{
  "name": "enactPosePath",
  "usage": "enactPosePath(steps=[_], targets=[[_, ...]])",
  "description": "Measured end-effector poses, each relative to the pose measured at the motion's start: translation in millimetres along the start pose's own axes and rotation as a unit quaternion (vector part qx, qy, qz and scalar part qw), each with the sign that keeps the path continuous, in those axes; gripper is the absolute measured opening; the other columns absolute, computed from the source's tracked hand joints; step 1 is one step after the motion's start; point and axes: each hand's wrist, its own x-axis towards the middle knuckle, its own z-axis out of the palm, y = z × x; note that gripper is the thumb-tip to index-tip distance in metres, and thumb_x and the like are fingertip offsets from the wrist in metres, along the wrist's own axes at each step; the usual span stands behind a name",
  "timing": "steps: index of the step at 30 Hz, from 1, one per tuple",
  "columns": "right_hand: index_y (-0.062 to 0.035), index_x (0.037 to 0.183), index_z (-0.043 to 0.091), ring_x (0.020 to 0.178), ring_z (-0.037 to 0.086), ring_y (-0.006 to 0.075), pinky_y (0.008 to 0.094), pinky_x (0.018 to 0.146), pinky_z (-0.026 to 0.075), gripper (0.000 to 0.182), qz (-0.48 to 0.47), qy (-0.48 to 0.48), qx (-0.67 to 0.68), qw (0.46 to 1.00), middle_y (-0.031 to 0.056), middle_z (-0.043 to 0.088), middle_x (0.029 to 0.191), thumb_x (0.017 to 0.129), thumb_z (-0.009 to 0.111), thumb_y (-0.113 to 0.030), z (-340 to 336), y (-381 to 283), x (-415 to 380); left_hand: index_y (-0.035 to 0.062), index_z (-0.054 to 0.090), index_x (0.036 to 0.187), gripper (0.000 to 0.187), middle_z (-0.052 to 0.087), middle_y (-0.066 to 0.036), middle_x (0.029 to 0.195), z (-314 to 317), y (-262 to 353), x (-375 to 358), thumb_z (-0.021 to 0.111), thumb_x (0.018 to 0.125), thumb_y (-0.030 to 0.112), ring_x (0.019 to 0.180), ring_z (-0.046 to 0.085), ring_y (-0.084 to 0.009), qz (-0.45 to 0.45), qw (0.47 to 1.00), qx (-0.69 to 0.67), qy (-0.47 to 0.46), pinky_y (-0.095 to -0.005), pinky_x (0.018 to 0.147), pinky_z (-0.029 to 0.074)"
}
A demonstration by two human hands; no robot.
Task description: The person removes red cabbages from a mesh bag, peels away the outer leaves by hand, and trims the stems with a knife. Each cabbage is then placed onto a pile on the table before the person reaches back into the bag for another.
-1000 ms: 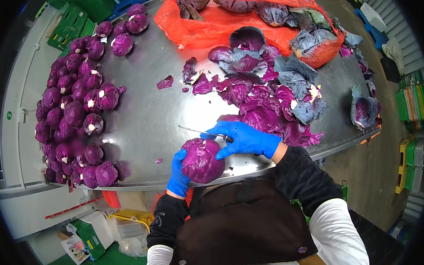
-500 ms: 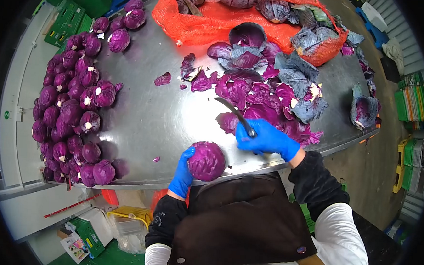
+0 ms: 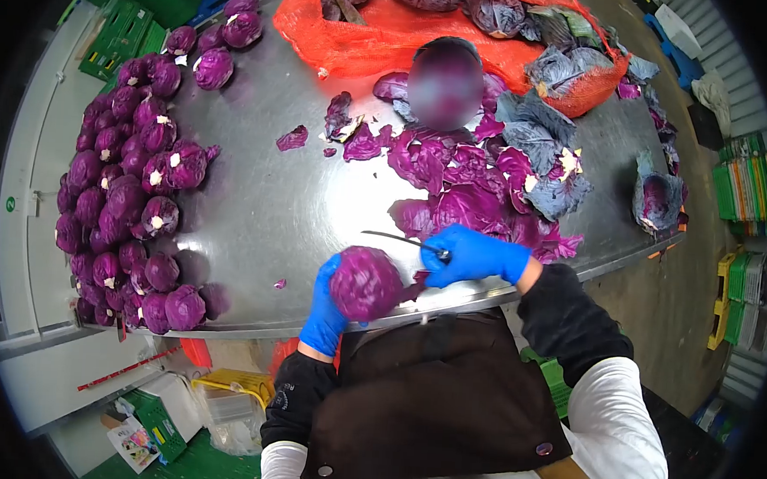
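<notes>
In a blue glove, my left hand (image 3: 324, 307) is wrapped round the left side of a red cabbage (image 3: 366, 284) near the table's front edge. My right hand (image 3: 472, 257), also gloved in blue, grips a knife (image 3: 401, 239) whose dark curved blade points left, just above and right of the cabbage. A small dark leaf piece (image 3: 415, 286) is between the cabbage and my right hand. Loose purple leaves (image 3: 467, 207) lie in a heap beyond my right hand.
Many cabbages (image 3: 126, 200) are piled along the left of the metal table (image 3: 256, 181). An orange net bag (image 3: 385, 40) with more cabbages lies at the back. Bluish outer leaves (image 3: 536, 135) lie to the right. Green crates (image 3: 121, 39) stand beyond the table.
The knife blade has swung down toward the cabbage and now lies nearly level. The cabbage and my left hand have shifted slightly up and left. A small leaf piece now shows beside the cabbage.
</notes>
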Motion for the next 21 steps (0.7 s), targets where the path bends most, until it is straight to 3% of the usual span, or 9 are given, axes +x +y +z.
enactPosePath(steps=[1, 3, 4, 7, 9, 14, 16, 19, 21], targets=[[-0.0038, 0.072, 0.056, 0.063, 0.049, 0.0085, 0.0281, 0.060, 0.043, 0.021, -0.036, 0.017, 0.010, 0.999, 0.0021, 0.056, 0.066, 0.072, 0.075, -0.013, -7, 3, -7, 0.0030, 0.052, 0.123, 0.054, 0.059, -0.017, 0.118, -5, 2, 2, 0.053, 0.085, 0.042, 0.107, 0.059, -0.0306, 0.030, 0.999, -0.031, 0.020, -0.0470, 0.094, 0.048], [-0.0038, 0.075, 0.056, 0.064, 0.050, 0.0078, 0.0276, 0.063, 0.045, 0.020, 0.114, 0.152, 0.162, 0.968, 0.0014, 0.056, 0.066, 0.071, 0.076, -0.010, -26, -11, -18, 0.0042, 0.052, 0.124, 0.056, 0.059, -0.016, 0.117, -7, 11, 4, 0.055, 0.084, 0.044, 0.106, 0.060, -0.0304, 0.038, 0.998, -0.044, 0.019, -0.0459, 0.092, 0.049], [-0.0055, 0.093, 0.062, 0.075, 0.059, 0.0146, 0.0313, 0.072, 0.048, 0.029, 0.083, 0.199, -0.027, 0.976, 0.0063, 0.061, 0.080, 0.072, 0.077, -0.017, -35, -4, -13, 0.0045, 0.052, 0.124, 0.057, 0.060, -0.016, 0.117, 4, 17, -4, 0.056, 0.084, 0.044, 0.105, 0.060, -0.0296, 0.054, 0.996, 0.035, 0.063, -0.0450, 0.091, 0.049], [-0.0070, 0.114, 0.059, 0.099, 0.060, 0.0239, 0.0349, 0.088, 0.046, 0.049, -0.052, 0.229, -0.226, 0.945, 0.0108, 0.062, 0.106, 0.071, 0.079, -0.022, -2, -20, 11, 0.0033, 0.052, 0.124, 0.057, 0.061, -0.015, 0.115, 15, 17, 0, 0.060, 0.082, 0.041, 0.103, 0.062, -0.0264, 0.063, 0.984, 0.133, 0.100, -0.0401, 0.091, 0.050], [-0.0105, 0.126, 0.054, 0.107, 0.057, 0.0304, 0.0383, 0.094, 0.043, 0.064, 0.009, 0.144, -0.137, 0.980, 0.0140, 0.059, 0.116, 0.070, 0.079, -0.030, 19, -26, 26, 0.0014, 0.053, 0.123, 0.055, 0.061, -0.015, 0.114, 29, 13, 3, 0.062, 0.082, 0.036, 0.101, 0.062, -0.0247, 0.066, 0.983, 0.152, 0.084, -0.0372, 0.091, 0.050], [-0.0082, 0.100, 0.062, 0.084, 0.060, 0.0173, 0.0310, 0.077, 0.047, 0.031, -0.002, 0.076, 0.002, 0.997, 0.0084, 0.062, 0.090, 0.075, 0.075, -0.022, 16, -8, 22, -0.0005, 0.052, 0.124, 0.055, 0.060, -0.014, 0.115, 19, 7, 12, 0.064, 0.082, 0.034, 0.100, 0.062, -0.0240, 0.083, 0.975, 0.184, 0.092, -0.0343, 0.092, 0.049], [-0.0035, 0.084, 0.058, 0.075, 0.054, 0.0092, 0.0264, 0.071, 0.045, 0.019, -0.028, -0.024, -0.011, 0.999, 0.0021, 0.059, 0.078, 0.077, 0.074, -0.010, 16, -24, 11, 0.0030, 0.052, 0.126, 0.057, 0.060, -0.013, 0.117, 3, 2, 21, 0.063, 0.082, 0.038, 0.101, 0.062, -0.0243, 0.082, 0.980, 0.155, 0.090, -0.0375, 0.087, 0.051], [-0.0042, 0.078, 0.056, 0.069, 0.052, 0.0085, 0.0264, 0.068, 0.045, 0.021, -0.067, 0.029, 0.075, 0.995, 0.0009, 0.058, 0.074, 0.075, 0.076, -0.010, -2, -27, -9, 0.0101, 0.050, 0.130, 0.060, 0.059, -0.012, 0.120, 0, 5, 20, 0.063, 0.082, 0.043, 0.104, 0.062, -0.0259, 0.040, 0.985, 0.127, 0.108, -0.0414, 0.081, 0.054], [-0.0045, 0.083, 0.059, 0.072, 0.059, 0.0135, 0.0296, 0.069, 0.047, 0.025, 0.098, 0.068, 0.049, 0.992, 0.0027, 0.060, 0.074, 0.069, 0.079, -0.012, -22, -26, -13, 0.0133, 0.049, 0.131, 0.060, 0.057, -0.011, 0.123, 4, 13, 13, 0.062, 0.082, 0.045, 0.105, 0.061, -0.0267, 0.003, 0.981, 0.143, 0.131, -0.0429, 0.079, 0.054]])
